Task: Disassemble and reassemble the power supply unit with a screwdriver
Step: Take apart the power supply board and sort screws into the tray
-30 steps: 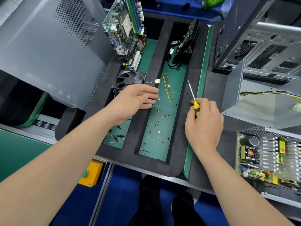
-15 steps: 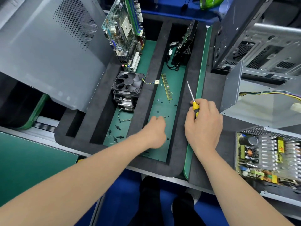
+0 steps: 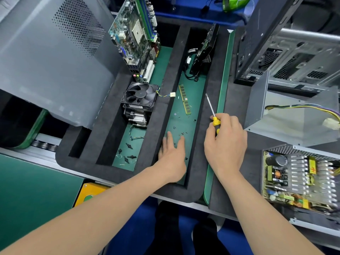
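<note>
The opened power supply unit (image 3: pixel 298 179) lies at the right with its circuit board exposed. Its grey metal cover (image 3: pixel 287 115) stands behind it, with coloured wires running out to the right. My right hand (image 3: pixel 225 144) grips a yellow-handled screwdriver (image 3: pixel 213 115), its shaft pointing up and away over the foam wall. My left hand (image 3: pixel 172 155) reaches into the right slot of the black foam tray (image 3: pixel 160 115), fingers extended onto the green floor among several small loose screws (image 3: pixel 181 133).
A RAM stick (image 3: pixel 184 102) lies farther up the same slot, below a black card (image 3: pixel 204 52). The left slot holds a CPU fan (image 3: pixel 139 96) and a motherboard (image 3: pixel 134 34). A grey side panel (image 3: pixel 46 57) leans at left. An open PC case (image 3: pixel 294 52) stands at back right.
My left hand left the foam wall near the fan and dropped into the right slot, then spread its fingers onto the screws. My right hand stayed put with the screwdriver.
</note>
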The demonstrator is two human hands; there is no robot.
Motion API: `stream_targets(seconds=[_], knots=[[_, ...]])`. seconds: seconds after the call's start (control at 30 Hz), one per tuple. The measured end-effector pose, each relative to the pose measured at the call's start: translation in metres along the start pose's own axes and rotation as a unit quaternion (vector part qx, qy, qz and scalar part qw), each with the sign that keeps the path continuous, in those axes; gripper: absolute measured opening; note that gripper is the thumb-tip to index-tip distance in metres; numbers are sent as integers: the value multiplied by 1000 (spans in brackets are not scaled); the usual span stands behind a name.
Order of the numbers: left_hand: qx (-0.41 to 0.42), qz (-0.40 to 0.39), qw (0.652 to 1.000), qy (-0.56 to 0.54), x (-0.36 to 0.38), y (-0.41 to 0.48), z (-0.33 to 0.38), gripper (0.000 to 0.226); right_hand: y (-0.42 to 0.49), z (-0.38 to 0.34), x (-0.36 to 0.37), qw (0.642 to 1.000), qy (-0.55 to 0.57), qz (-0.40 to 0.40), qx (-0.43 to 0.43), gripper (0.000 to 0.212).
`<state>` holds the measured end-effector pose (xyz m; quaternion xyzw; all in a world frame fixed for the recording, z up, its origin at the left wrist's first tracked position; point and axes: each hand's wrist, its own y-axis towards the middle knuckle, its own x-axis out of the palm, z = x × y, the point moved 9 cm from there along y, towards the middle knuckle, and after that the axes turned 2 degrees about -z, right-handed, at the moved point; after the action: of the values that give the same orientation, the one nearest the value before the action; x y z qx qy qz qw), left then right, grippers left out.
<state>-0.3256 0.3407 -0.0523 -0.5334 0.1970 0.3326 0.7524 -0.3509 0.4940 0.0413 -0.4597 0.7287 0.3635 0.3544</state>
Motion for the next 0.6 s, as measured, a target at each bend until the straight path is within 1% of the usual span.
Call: stream_targets(seconds=[0.1, 0.2, 0.33, 0.4, 0.53, 0.6], knots=[[20, -8, 1000, -17, 3, 0, 6, 76, 0, 0, 0, 1000, -1, 1, 0, 13], [79, 12, 996, -26, 1, -2, 12, 81, 0, -1, 0, 1000, -1, 0, 0, 13], [124, 5, 992, 2, 9, -4, 13, 86, 0, -1, 0, 1000, -3, -4, 2, 14], [108, -4, 994, 7, 14, -4, 9, 87, 0, -1, 1, 1000, -3, -7, 4, 14], [1, 10, 1000, 2, 8, -4, -8, 78, 0, -1, 0, 1000, -6, -6, 2, 13], [-20, 5, 1000, -11, 4, -6, -8, 73, 0, -1, 1, 1000, -7, -7, 3, 14]])
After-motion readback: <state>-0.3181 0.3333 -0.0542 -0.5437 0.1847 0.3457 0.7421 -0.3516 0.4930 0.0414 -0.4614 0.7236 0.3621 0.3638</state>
